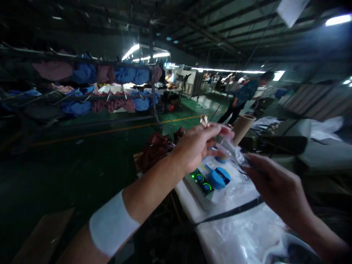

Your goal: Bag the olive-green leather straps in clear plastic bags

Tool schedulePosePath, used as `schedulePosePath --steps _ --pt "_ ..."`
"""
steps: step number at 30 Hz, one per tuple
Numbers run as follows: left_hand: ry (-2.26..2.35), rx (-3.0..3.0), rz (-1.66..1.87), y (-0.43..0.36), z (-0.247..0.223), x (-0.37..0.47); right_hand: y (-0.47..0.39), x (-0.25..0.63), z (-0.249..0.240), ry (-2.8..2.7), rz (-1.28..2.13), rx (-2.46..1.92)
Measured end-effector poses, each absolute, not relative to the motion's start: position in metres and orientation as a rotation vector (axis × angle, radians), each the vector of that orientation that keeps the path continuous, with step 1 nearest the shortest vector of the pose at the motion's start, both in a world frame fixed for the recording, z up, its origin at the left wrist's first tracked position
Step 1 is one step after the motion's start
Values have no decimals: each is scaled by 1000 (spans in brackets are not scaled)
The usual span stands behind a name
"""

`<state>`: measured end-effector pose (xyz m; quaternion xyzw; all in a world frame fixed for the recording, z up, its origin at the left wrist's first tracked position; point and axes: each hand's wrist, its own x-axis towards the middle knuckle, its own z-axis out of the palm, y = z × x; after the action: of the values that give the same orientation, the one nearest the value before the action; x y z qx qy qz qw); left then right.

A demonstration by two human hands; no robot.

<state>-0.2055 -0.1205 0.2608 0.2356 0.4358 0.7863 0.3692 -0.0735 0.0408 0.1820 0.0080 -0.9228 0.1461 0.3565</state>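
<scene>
Both hands are raised over a white sewing machine table (189, 198). A crumpled piece of clear plastic (233, 149) stretches between them. The fingers of my left hand (196, 145) are bent around its far end, and a small shiny gold-coloured piece (204, 120) shows just beyond the knuckles. My right hand (275, 179) pinches the near end of the plastic. Beneath the hands lie a control panel (202, 182) with green lights and a round blue part (219, 178). Whatever may be inside the plastic is too blurred to tell.
Dark red-brown fabric (154, 148) is heaped left of the machine. A cardboard tube (243, 128) stands behind my hands. Racks of pink and blue garments (82, 73) line the left side. A person (244, 95) walks in the aisle. A black strap (233, 211) crosses the plastic-covered table.
</scene>
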Motion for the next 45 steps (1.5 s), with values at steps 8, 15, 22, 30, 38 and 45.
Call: schedulePosePath --steps 8,15,22,30,38,45 --pt "872 466 1667 -116 216 -188 84 -23 170 -2412 247 26" --pt "1032 545 1434 -104 230 -181 99 0 165 -2307 120 82" --pt "1106 611 1254 -85 229 -161 107 12 163 -2220 137 128" --pt "1239 896 1127 -73 239 -127 109 26 147 -2082 237 -79" --pt "1269 847 1075 -55 237 -117 95 27 112 -2004 366 -233" --pt "1151 664 1047 -45 216 -112 118 37 113 -2092 542 -153"
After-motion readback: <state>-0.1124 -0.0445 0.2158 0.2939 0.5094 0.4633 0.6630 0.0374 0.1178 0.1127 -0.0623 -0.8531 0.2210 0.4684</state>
